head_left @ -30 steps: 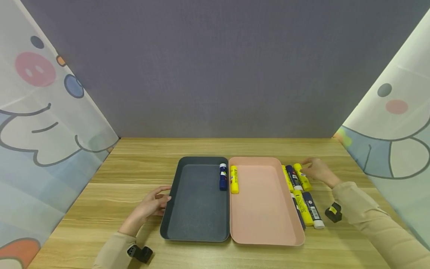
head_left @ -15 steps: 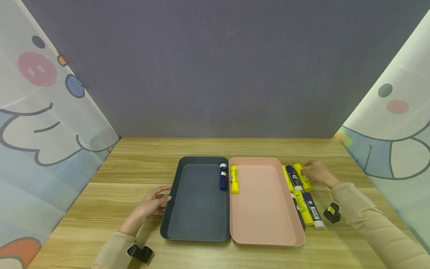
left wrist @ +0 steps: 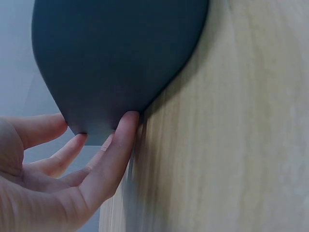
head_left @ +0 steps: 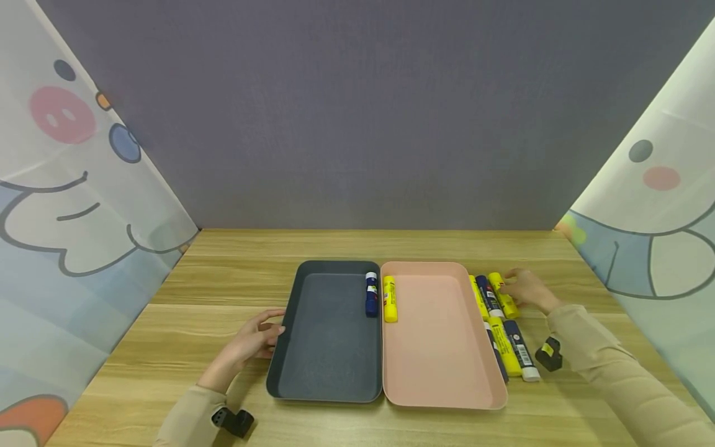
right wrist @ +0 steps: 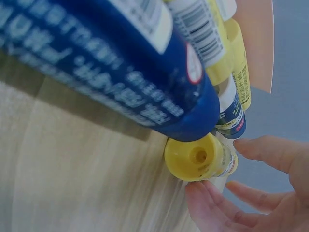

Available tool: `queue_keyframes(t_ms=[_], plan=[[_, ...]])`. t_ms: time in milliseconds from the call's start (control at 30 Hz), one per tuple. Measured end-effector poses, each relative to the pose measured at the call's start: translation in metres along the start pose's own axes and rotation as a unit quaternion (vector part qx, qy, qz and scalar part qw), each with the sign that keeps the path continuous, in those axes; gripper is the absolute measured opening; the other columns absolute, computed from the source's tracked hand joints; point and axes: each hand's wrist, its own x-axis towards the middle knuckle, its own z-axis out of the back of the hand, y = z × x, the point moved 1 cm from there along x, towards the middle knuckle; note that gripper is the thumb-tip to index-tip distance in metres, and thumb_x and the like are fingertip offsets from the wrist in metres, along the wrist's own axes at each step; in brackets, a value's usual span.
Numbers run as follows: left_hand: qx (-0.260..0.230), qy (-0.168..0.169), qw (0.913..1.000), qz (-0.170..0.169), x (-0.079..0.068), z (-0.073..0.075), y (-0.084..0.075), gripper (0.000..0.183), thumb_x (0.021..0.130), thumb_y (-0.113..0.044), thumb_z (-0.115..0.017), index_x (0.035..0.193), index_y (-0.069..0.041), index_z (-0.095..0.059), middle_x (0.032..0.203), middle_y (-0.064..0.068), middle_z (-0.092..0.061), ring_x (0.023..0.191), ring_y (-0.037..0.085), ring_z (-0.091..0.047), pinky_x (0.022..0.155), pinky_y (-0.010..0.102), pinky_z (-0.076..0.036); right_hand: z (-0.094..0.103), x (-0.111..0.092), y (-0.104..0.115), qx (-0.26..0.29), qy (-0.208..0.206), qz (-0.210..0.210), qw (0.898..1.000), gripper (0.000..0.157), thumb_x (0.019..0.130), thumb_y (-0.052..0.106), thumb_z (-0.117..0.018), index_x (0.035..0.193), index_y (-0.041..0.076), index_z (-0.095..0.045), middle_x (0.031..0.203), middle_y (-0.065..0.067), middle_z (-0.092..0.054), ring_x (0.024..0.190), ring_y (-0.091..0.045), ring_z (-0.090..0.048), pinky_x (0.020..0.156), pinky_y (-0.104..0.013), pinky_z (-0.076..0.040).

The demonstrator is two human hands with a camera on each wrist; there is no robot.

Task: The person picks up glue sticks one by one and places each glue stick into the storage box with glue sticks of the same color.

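Observation:
My left hand is at the left side of the dark grey tray. In the left wrist view its relaxed fingertips touch the tray's outer wall, with the thumb near the rim. On the far right, my right hand pinches a yellow glue stick lying on the table. The right wrist view shows this yellow stick's hollow end, with fingers below it and the thumb opposite. Beside it lie a navy glue stick and another yellow one, partly hidden by the pink tray's wall.
Against the grey tray stands a pink tray. A navy glue stick lies in the grey tray, a yellow glue stick in the pink one. Nearer the front right are more glue sticks, including a yellow one and a navy one.
My right hand and wrist have shifted slightly left and toward me, staying at the yellow glue stick. The left hand and both trays have not moved.

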Motion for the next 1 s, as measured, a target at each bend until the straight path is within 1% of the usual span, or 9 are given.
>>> queue_keyframes(t_ms=[200, 367, 433, 533, 633, 767, 933, 1000], plan=[[0.001, -0.004, 1.0000, 0.003, -0.0008, -0.0005, -0.0006, 0.054, 0.089, -0.014, -0.051, 0.135, 0.002, -0.027, 0.111, 0.023, -0.050, 0.078, 0.021, -0.062, 0.065, 0.037, -0.050, -0.0020, 0.0031, -0.0027, -0.007, -0.001, -0.004, 1.000, 0.054, 0.082, 0.011, -0.054, 0.118, -0.023, -0.031, 0.108, -0.041, -0.040, 0.083, -0.036, -0.055, 0.061, -0.034, -0.051], [-0.002, 0.000, 1.0000, 0.000, -0.0019, -0.0011, -0.0018, 0.053, 0.090, -0.013, -0.050, 0.135, 0.003, -0.026, 0.107, 0.020, -0.052, 0.077, 0.020, -0.061, 0.066, 0.038, -0.050, -0.0033, 0.0054, -0.0049, -0.007, -0.007, 0.007, 1.000, 0.054, 0.081, 0.009, -0.055, 0.116, -0.024, -0.033, 0.104, -0.040, -0.044, 0.073, -0.028, -0.057, 0.058, -0.034, -0.051], [-0.003, 0.003, 1.0000, -0.001, -0.0021, -0.0013, -0.0019, 0.053, 0.090, -0.013, -0.050, 0.135, 0.003, -0.026, 0.106, 0.020, -0.052, 0.078, 0.021, -0.061, 0.066, 0.039, -0.050, -0.0038, 0.0057, -0.0052, -0.006, -0.010, 0.011, 1.000, 0.054, 0.081, 0.009, -0.055, 0.116, -0.024, -0.033, 0.105, -0.040, -0.044, 0.072, -0.026, -0.057, 0.058, -0.034, -0.051], [-0.004, 0.007, 1.0000, -0.003, -0.0027, -0.0017, -0.0021, 0.053, 0.091, -0.013, -0.049, 0.135, 0.004, -0.025, 0.106, 0.020, -0.051, 0.078, 0.021, -0.061, 0.066, 0.039, -0.050, -0.0051, 0.0059, -0.0053, -0.005, -0.012, 0.014, 1.000, 0.054, 0.081, 0.009, -0.055, 0.116, -0.025, -0.033, 0.107, -0.041, -0.042, 0.075, -0.028, -0.057, 0.059, -0.035, -0.051], [-0.005, 0.002, 1.0000, 0.001, -0.0027, -0.0020, -0.0020, 0.053, 0.090, -0.013, -0.049, 0.135, 0.003, -0.026, 0.105, 0.020, -0.052, 0.077, 0.021, -0.061, 0.066, 0.039, -0.050, -0.0065, 0.0055, -0.0044, -0.006, -0.013, 0.013, 1.000, 0.055, 0.080, 0.010, -0.055, 0.116, -0.025, -0.033, 0.109, -0.042, -0.040, 0.078, -0.031, -0.056, 0.059, -0.036, -0.051], [-0.005, -0.003, 1.0000, 0.003, -0.0024, -0.0020, -0.0015, 0.051, 0.090, -0.013, -0.050, 0.134, 0.002, -0.028, 0.105, 0.019, -0.052, 0.076, 0.019, -0.061, 0.066, 0.038, -0.050, -0.0075, 0.0048, -0.0027, -0.006, -0.012, 0.009, 1.000, 0.056, 0.080, 0.011, -0.055, 0.116, -0.025, -0.032, 0.110, -0.042, -0.039, 0.079, -0.032, -0.055, 0.059, -0.036, -0.050], [-0.002, 0.004, 1.0000, -0.004, -0.0022, -0.0014, -0.0003, 0.053, 0.090, -0.015, -0.051, 0.134, 0.003, -0.027, 0.106, 0.021, -0.051, 0.077, 0.021, -0.061, 0.066, 0.039, -0.050, -0.0073, 0.0047, -0.0018, -0.009, -0.011, 0.003, 1.000, 0.056, 0.080, 0.012, -0.055, 0.117, -0.024, -0.032, 0.111, -0.042, -0.039, 0.081, -0.033, -0.054, 0.059, -0.035, -0.050], [-0.007, 0.015, 0.9997, -0.016, -0.0025, -0.0006, 0.0004, 0.052, 0.090, -0.017, -0.052, 0.133, 0.001, -0.029, 0.105, 0.020, -0.052, 0.077, 0.021, -0.061, 0.066, 0.039, -0.050, -0.0074, 0.0051, -0.0022, -0.012, -0.010, 0.001, 1.000, 0.056, 0.081, 0.012, -0.055, 0.118, -0.024, -0.032, 0.110, -0.041, -0.040, 0.081, -0.033, -0.054, 0.059, -0.035, -0.050]])
